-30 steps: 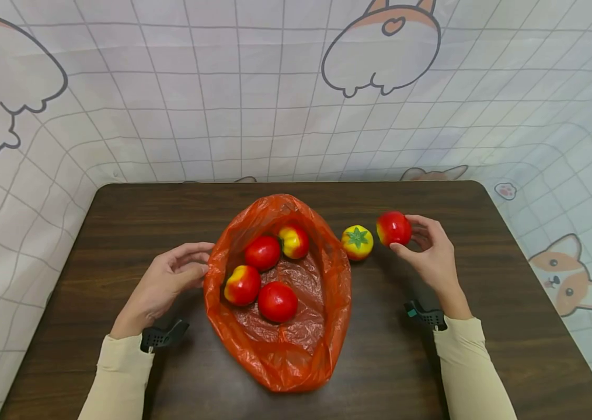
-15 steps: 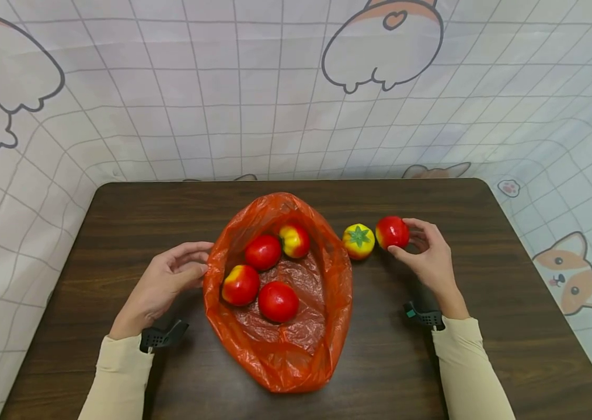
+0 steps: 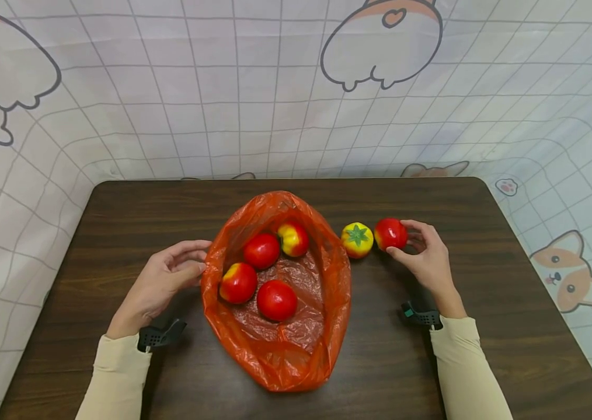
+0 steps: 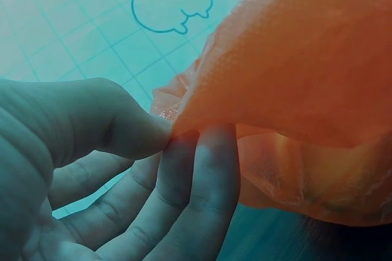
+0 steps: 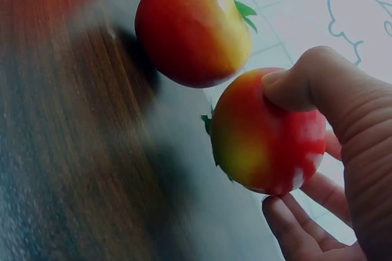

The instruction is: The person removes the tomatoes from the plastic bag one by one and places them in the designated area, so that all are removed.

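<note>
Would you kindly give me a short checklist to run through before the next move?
1. Left hand pinching the rim of the bag: ok.
2. Bag mouth open: ok.
3. Right hand gripping the held fruit with thumb and fingers: ok.
4. Held fruit clear of the table: cannot tell.
5. Space in the bag beside the four fruits: ok, bare plastic shows.
6. Loose fruit inside the bag: not ok, it sits outside, by the rim.

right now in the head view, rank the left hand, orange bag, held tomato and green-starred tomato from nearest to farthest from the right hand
1. Held tomato: gripped by the right hand.
2. Green-starred tomato: just left of the held tomato.
3. Orange bag: farther left, beside the green-starred tomato.
4. Left hand: at the bag's left rim.
</note>
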The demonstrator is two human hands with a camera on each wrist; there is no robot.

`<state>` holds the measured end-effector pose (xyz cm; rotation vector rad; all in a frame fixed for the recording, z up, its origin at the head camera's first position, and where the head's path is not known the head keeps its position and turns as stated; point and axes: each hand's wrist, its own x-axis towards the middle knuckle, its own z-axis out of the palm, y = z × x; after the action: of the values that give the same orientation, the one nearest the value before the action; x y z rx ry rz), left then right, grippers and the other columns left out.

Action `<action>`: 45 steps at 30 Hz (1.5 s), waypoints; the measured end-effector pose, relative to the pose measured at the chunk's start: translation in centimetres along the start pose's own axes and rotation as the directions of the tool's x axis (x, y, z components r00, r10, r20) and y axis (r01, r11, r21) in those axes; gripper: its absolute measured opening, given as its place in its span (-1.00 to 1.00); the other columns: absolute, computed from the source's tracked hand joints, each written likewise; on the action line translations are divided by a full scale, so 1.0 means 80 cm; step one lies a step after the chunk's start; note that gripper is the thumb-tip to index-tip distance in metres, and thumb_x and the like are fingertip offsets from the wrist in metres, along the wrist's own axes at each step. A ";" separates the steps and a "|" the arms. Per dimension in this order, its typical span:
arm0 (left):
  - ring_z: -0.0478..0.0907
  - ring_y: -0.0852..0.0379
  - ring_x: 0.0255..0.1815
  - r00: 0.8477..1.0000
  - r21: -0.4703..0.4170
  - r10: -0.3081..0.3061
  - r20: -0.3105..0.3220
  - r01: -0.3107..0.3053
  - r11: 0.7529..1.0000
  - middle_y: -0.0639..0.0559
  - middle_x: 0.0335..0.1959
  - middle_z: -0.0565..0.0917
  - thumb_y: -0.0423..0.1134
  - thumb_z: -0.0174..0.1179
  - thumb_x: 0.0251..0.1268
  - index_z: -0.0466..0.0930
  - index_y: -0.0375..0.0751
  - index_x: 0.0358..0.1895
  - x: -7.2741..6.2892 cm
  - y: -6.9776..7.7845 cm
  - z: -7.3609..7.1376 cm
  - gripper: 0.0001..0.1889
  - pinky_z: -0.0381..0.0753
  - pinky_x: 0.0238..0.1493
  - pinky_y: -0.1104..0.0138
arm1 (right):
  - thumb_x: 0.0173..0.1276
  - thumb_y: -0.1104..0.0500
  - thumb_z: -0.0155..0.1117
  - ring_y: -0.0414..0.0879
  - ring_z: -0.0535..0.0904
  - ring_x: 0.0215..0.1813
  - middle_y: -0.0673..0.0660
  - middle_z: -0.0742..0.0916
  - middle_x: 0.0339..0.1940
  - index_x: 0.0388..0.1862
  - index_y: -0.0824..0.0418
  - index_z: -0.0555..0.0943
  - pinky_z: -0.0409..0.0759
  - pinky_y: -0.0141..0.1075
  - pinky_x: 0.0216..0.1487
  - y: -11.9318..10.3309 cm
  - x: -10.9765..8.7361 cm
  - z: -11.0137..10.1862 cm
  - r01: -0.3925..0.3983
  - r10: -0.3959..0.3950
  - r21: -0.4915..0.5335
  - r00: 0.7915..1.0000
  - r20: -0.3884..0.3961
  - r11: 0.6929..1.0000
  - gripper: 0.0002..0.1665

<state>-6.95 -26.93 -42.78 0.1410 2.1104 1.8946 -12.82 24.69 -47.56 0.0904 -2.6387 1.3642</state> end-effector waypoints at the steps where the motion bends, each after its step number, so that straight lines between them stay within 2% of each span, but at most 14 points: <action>1: 0.77 0.24 -0.07 1.000 -0.006 0.001 0.001 -0.001 1.000 0.09 -0.01 0.69 -0.25 0.24 0.50 0.41 -0.28 0.41 0.000 0.000 0.000 -0.50 0.81 -0.02 0.33 | 0.23 0.24 0.58 -0.15 0.57 0.15 0.23 0.57 0.27 0.38 0.21 0.50 0.50 -0.74 0.18 0.002 0.000 0.000 -0.002 0.002 0.000 1.000 0.003 1.000 -0.25; 6: 0.77 0.24 -0.05 1.000 0.000 -0.006 -0.001 0.006 1.000 0.09 -0.01 0.69 -0.23 0.25 0.50 0.42 -0.27 0.41 0.000 -0.001 0.000 -0.50 0.80 -0.01 0.34 | 0.21 0.19 0.61 0.01 0.61 0.19 0.21 0.58 0.26 0.38 0.17 0.52 0.51 -0.73 0.17 0.003 0.000 0.000 -0.013 0.013 -0.004 1.000 0.021 1.000 -0.24; 12: 0.77 0.23 -0.04 1.000 0.024 -0.015 -0.005 0.015 1.000 0.09 0.00 0.69 -0.21 0.25 0.50 0.42 -0.25 0.41 0.000 0.000 0.001 -0.49 0.80 0.00 0.35 | 0.22 0.09 0.61 0.06 0.64 0.19 0.22 0.58 0.24 0.36 0.14 0.53 0.49 -0.77 0.12 0.005 -0.001 0.000 -0.038 0.040 -0.031 0.998 0.045 0.999 -0.25; 20: 0.77 0.23 0.00 1.000 0.055 -0.021 -0.005 0.021 0.998 0.08 0.03 0.69 -0.16 0.25 0.50 0.41 -0.21 0.43 0.000 0.000 0.001 -0.48 0.79 0.02 0.35 | 0.24 0.08 0.59 0.10 0.64 0.23 0.23 0.57 0.26 0.38 0.14 0.52 0.47 -0.80 0.10 0.003 -0.002 -0.002 -0.053 0.055 -0.024 0.997 0.061 0.998 -0.25; 26: 0.77 0.22 0.00 1.000 0.046 -0.019 0.004 0.019 0.999 0.09 0.03 0.69 -0.17 0.25 0.50 0.41 -0.22 0.43 0.001 -0.002 0.001 -0.48 0.79 0.03 0.33 | 0.25 0.07 0.59 0.11 0.62 0.25 0.23 0.55 0.29 0.40 0.13 0.50 0.49 -0.78 0.09 0.004 -0.004 -0.005 -0.061 0.062 -0.017 0.996 0.067 0.998 -0.23; 37: 0.77 0.20 0.00 1.000 0.043 -0.015 0.008 0.014 0.999 0.06 0.05 0.69 -0.16 0.25 0.50 0.42 -0.20 0.43 0.001 -0.001 0.001 -0.48 0.79 0.04 0.31 | 0.27 0.02 0.57 0.14 0.62 0.25 0.24 0.57 0.29 0.39 0.16 0.49 0.48 -0.79 0.10 -0.001 -0.008 -0.013 -0.042 0.044 -0.041 0.998 0.047 0.998 -0.24; 41: 0.76 0.19 0.01 1.000 0.039 -0.014 0.011 0.013 0.999 0.01 0.07 0.67 -0.15 0.26 0.49 0.42 -0.19 0.43 0.001 0.001 0.003 -0.47 0.79 0.04 0.31 | 0.27 0.05 0.57 0.10 0.63 0.20 0.20 0.58 0.28 0.38 0.18 0.50 0.49 -0.77 0.12 -0.009 -0.010 -0.018 -0.028 0.029 -0.068 0.999 0.013 0.997 -0.25; 45: 0.76 0.20 0.01 1.000 0.038 -0.014 -0.001 0.014 0.999 -0.01 0.08 0.66 -0.15 0.28 0.48 0.42 -0.19 0.43 0.000 0.003 0.002 -0.47 0.80 0.03 0.32 | 0.26 0.09 0.57 0.06 0.64 0.16 0.20 0.59 0.28 0.37 0.19 0.52 0.50 -0.75 0.14 -0.025 -0.007 -0.022 0.016 -0.017 -0.074 1.000 -0.022 0.997 -0.27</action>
<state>-6.94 -26.72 -42.60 0.1340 2.1430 1.8474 -11.77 24.92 -45.08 0.0864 -2.6600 1.2533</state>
